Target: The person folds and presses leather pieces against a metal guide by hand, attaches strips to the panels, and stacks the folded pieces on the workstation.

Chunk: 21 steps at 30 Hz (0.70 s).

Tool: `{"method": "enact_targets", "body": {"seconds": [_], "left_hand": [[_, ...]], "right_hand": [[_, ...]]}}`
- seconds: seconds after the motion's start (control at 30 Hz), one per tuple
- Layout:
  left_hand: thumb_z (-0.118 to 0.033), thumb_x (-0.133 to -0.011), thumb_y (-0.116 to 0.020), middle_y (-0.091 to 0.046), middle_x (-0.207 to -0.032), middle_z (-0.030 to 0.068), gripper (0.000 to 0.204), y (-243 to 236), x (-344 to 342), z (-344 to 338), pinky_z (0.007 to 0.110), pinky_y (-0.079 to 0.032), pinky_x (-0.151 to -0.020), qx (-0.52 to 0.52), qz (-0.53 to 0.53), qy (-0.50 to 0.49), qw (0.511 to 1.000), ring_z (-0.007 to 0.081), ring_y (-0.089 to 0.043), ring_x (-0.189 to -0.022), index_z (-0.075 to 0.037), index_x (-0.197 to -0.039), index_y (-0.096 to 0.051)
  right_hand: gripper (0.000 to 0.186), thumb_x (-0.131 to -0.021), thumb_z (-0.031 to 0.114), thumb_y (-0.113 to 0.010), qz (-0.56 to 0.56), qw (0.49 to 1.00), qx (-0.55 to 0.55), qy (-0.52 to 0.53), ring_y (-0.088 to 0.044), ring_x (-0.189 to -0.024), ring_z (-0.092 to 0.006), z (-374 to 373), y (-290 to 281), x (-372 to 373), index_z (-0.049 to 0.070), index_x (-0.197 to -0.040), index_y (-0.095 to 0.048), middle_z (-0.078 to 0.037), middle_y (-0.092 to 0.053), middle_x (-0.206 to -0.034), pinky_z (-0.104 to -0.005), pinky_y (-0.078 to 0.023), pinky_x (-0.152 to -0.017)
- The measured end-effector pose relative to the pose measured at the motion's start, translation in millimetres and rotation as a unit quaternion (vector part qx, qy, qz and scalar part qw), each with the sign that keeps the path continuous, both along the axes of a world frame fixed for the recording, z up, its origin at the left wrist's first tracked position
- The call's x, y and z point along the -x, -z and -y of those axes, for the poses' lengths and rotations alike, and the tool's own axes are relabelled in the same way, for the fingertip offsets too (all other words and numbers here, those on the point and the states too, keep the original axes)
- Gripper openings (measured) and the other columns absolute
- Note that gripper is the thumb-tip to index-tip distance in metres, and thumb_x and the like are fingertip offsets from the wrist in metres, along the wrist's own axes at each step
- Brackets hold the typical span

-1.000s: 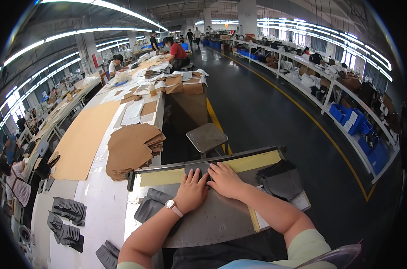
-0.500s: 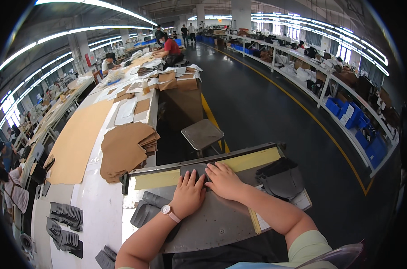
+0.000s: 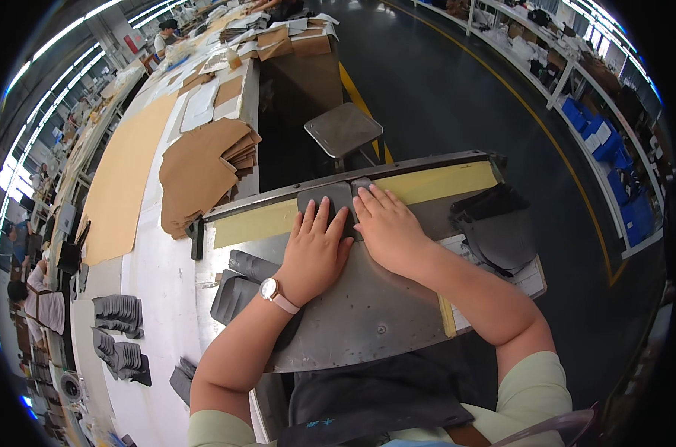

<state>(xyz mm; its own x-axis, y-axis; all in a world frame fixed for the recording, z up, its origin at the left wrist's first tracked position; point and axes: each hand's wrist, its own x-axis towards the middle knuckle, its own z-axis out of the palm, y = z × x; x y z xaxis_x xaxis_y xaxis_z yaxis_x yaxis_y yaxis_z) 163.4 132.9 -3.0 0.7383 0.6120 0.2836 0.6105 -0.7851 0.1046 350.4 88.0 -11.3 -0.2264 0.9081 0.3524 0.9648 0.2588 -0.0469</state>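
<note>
Lying along the far edge of one metal table (image 3: 356, 309), two grey pieces (image 3: 319, 194) are partly covered by the flat left hand (image 3: 312, 255) and right hand (image 3: 391, 232), nothing clenched. One watch (image 3: 269, 289) is worn, one stool (image 3: 344, 129) is seen beyond.

Grey pieces (image 3: 324, 191) on metal worktop (image 3: 368, 305)

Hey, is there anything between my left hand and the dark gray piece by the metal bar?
Nothing visible is: your bare left hand lies flat, partly over the dark gray piece. Your right hand lies close beside it, not between them.
</note>
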Motion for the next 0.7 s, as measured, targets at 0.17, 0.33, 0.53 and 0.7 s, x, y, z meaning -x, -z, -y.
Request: {"method": "enact_targets", "body": {"seconds": [0.17, 0.33, 0.53, 0.7], "left_hand": [[-0.025, -0.095, -0.060, -0.042, -0.150, 0.0268, 0.055, -4, -3, 4, 0.053, -0.029, -0.116, 0.013, -0.016, 0.000, 1.000, 0.0451, -0.039, -0.140, -0.006, -0.145, -0.045], [-0.023, -0.094, -0.061, -0.042, -0.150, 0.0273, 0.055, -7, -2, 3, 0.053, -0.029, -0.116, 0.029, -0.011, 0.001, 1.000, 0.0439, -0.038, -0.141, -0.005, -0.144, -0.045], [-0.021, -0.093, -0.062, -0.042, -0.149, 0.0274, 0.055, -13, -5, 1, 0.052, -0.029, -0.117, 0.031, -0.006, 0.004, 0.999, 0.0436, -0.038, -0.141, -0.004, -0.143, -0.046], [-0.024, -0.093, -0.061, -0.047, -0.145, 0.0287, 0.052, -8, -4, -3, 0.054, -0.033, -0.113, 0.021, 0.020, 0.016, 0.999, 0.0451, -0.043, -0.136, -0.003, -0.139, -0.049]], "right_hand": [[0.048, -0.099, 0.025, -0.056, -0.023, 1.000, 0.007, -0.006, -0.045, -0.138, -0.0370, 3, 0, -1, -0.007, -0.134, -0.054, -0.023, -0.052, -0.143, -0.0468, -0.032, -0.117], [0.049, -0.098, 0.026, -0.058, -0.028, 0.999, -0.022, -0.022, -0.047, -0.136, -0.0376, -10, 7, -3, -0.007, -0.133, -0.055, -0.024, -0.054, -0.141, -0.0464, -0.034, -0.115], [0.048, -0.099, 0.028, -0.057, -0.031, 0.999, -0.014, -0.015, -0.046, -0.137, -0.0344, -13, 3, -5, -0.005, -0.134, -0.056, -0.019, -0.054, -0.142, -0.0449, -0.034, -0.116], [0.048, -0.098, 0.028, -0.057, -0.040, 0.999, -0.012, -0.019, -0.047, -0.135, -0.0346, -15, 5, -5, -0.005, -0.133, -0.056, -0.020, -0.054, -0.141, -0.0451, -0.034, -0.116]]}}
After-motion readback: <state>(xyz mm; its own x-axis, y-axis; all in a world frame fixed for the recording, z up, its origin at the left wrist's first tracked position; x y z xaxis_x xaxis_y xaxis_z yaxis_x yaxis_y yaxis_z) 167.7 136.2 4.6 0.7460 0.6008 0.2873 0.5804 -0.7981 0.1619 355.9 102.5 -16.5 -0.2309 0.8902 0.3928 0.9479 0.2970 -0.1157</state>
